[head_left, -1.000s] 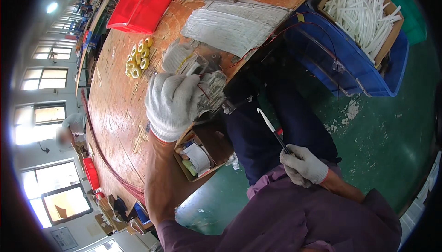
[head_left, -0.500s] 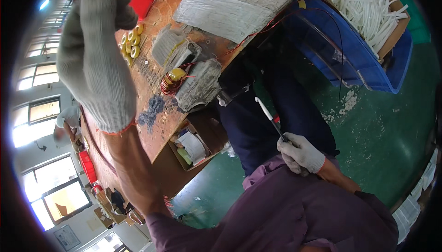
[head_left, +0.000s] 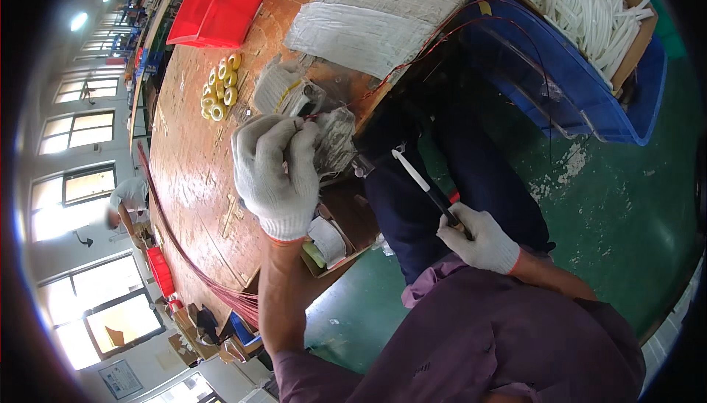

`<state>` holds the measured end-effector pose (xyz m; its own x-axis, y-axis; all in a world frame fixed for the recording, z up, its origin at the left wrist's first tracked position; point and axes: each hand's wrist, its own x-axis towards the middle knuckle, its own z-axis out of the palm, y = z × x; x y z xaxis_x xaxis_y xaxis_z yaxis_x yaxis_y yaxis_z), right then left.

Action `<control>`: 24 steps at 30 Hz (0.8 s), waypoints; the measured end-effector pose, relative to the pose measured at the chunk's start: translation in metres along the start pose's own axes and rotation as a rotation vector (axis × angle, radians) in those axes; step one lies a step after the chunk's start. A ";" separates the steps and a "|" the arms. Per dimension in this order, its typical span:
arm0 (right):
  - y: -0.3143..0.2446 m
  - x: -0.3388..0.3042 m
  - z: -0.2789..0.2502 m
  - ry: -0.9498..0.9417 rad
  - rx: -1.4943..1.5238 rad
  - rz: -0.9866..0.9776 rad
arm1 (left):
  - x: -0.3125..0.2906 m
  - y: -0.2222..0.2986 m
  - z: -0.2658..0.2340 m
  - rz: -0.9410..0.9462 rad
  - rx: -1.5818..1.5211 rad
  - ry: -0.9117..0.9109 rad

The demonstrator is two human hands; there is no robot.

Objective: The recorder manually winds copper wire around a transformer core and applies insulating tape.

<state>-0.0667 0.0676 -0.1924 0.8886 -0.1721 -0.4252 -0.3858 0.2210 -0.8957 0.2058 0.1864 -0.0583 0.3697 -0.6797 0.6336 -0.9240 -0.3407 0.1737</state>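
The right hand [head_left: 480, 241] is curled firmly round the dark handle of a hook tool [head_left: 420, 179], its fingers closed and its pale hooked end angled up over the dark trousers [head_left: 471, 171]. The tool looks light and stiff — easy to steady by the handle, with the slim tip probably the part to spare from knocks.

The left hand [head_left: 276, 171] is bent over the near edge of the table [head_left: 188, 138], thumb and forefinger drawn close together beside a grey padded block [head_left: 336, 138]. A bit of dark red wire shows at those fingertips; whether they pinch it, I cannot tell. Such wire should be light, thin and springy, apt to slip in a knitted glove, so a hold close to its end would likely suit best.

Under the edge sits a small carton [head_left: 353, 215]. Just beyond the hand lies a white wrapped block [head_left: 274, 88] with a yellow band, then a cluster of yellow rolls [head_left: 231, 78], a pale flat pad [head_left: 368, 27] and a red bin [head_left: 221, 5]. To the right, a blue bin [head_left: 589, 119] bears a box of white tubes [head_left: 582, 20]. Far off at the left, another person [head_left: 132, 195] bends near the windows [head_left: 99, 283].
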 end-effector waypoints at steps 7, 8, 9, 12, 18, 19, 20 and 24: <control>-0.022 0.023 0.002 0.069 -0.149 -0.142 | -0.004 0.021 0.018 -0.275 -0.019 0.167; -0.026 0.027 0.003 0.060 -0.148 -0.163 | -0.003 0.021 0.017 -0.433 -0.102 0.140; -0.030 0.033 0.005 0.120 -0.180 -0.197 | -0.003 0.020 0.016 -0.562 -0.196 0.107; -0.038 0.059 0.010 0.288 -0.256 -0.293 | -0.004 0.014 0.010 -0.580 -0.234 0.020; -0.036 0.127 0.006 0.252 -0.277 -0.829 | -0.015 -0.015 -0.003 -0.309 -0.199 -0.033; -0.035 0.135 0.003 0.242 -0.283 -0.813 | -0.016 -0.020 -0.005 -0.321 -0.194 -0.021; -0.036 0.145 0.000 0.115 -0.317 -0.780 | -0.016 -0.025 -0.007 -0.334 -0.191 -0.088; -0.051 0.174 -0.017 -0.218 -0.581 -0.711 | -0.014 -0.034 -0.007 -0.289 -0.211 -0.172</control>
<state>0.1037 0.0096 -0.2229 0.9673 0.1138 0.2267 0.2534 -0.3904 -0.8851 0.2316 0.2120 -0.0675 0.6119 -0.6803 0.4034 -0.7727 -0.4053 0.4885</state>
